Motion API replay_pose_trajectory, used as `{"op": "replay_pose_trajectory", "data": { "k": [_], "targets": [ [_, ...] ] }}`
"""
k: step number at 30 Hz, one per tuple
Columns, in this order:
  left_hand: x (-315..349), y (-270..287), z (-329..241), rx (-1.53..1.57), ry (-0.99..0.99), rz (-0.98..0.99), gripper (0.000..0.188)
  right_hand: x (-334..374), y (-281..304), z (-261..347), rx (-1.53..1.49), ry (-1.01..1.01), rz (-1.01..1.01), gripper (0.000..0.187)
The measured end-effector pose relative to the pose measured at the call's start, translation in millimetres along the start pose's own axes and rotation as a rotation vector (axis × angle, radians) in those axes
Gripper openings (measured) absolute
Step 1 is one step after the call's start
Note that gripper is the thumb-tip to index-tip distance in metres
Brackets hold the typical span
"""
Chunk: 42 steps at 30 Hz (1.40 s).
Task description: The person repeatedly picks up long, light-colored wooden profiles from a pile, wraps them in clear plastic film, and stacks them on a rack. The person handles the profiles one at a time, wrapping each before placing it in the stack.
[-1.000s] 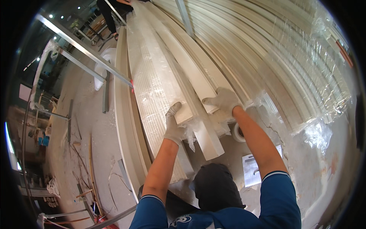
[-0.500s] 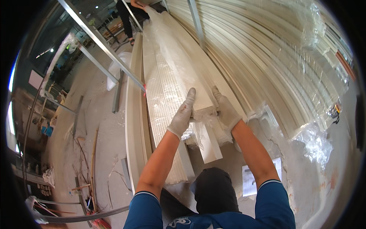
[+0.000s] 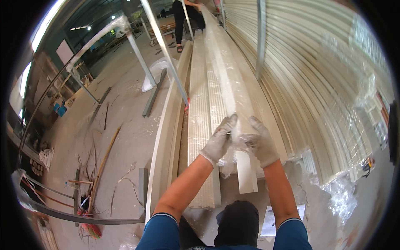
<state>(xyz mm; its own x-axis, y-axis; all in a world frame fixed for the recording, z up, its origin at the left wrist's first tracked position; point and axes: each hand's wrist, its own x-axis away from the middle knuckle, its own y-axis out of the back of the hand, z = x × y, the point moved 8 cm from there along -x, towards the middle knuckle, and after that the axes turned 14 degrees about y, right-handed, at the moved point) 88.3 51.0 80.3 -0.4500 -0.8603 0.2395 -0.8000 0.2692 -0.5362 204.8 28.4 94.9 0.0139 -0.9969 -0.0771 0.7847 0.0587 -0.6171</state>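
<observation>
Head: wrapped profile point(image 3: 239, 100) within two-handed grip point(image 3: 217, 142) point(image 3: 264, 145)

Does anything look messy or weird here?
Yes, a bit: clear plastic lies crumpled past the big stack's near end on the right, not smoothly wrapped. A paper sheet lies on the floor, and sticks are scattered at left.

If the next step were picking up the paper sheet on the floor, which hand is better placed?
Probably the right hand: the paper sheet lies on that side, partly hidden by the right forearm. The left hand is farther left. Both hold the plastic-wrapped board, so either would first let go.
</observation>
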Motion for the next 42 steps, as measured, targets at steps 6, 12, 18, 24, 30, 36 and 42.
{"op": "replay_pose_trajectory", "data": {
  "k": [6, 12, 18, 24, 30, 36, 42],
  "targets": [
    [84, -60, -108, -0.086, -0.217, 0.184, 0.114, 14, -94, 72, -0.023, 0.089, -0.017, 0.052],
    [152, -116, -239, -0.745, -0.415, 0.068, 0.129, 31, -190, 169, 0.155, 0.181, -0.125, 0.053],
    [180, -173, -316, -0.932, -0.355, -0.080, 0.138, 50, -253, 293, 0.186, 0.258, -0.410, 0.050],
    [242, -287, -426, -0.402, -0.531, 0.183, 0.132, 62, -377, 428, 0.175, 0.427, -0.283, 0.053],
    [337, -315, -551, -0.070, -0.752, 0.175, 0.099, 73, -531, 513, 0.171, 0.608, 0.226, 0.050],
    [468, -256, -635, 0.231, -0.805, 0.395, 0.082, 78, -690, 461, -0.315, 0.207, 0.623, 0.088],
    [587, -156, -653, -0.423, -1.076, -0.572, 0.070, 116, -791, 354, -0.237, 0.110, 0.686, 0.112]
  ]
}}
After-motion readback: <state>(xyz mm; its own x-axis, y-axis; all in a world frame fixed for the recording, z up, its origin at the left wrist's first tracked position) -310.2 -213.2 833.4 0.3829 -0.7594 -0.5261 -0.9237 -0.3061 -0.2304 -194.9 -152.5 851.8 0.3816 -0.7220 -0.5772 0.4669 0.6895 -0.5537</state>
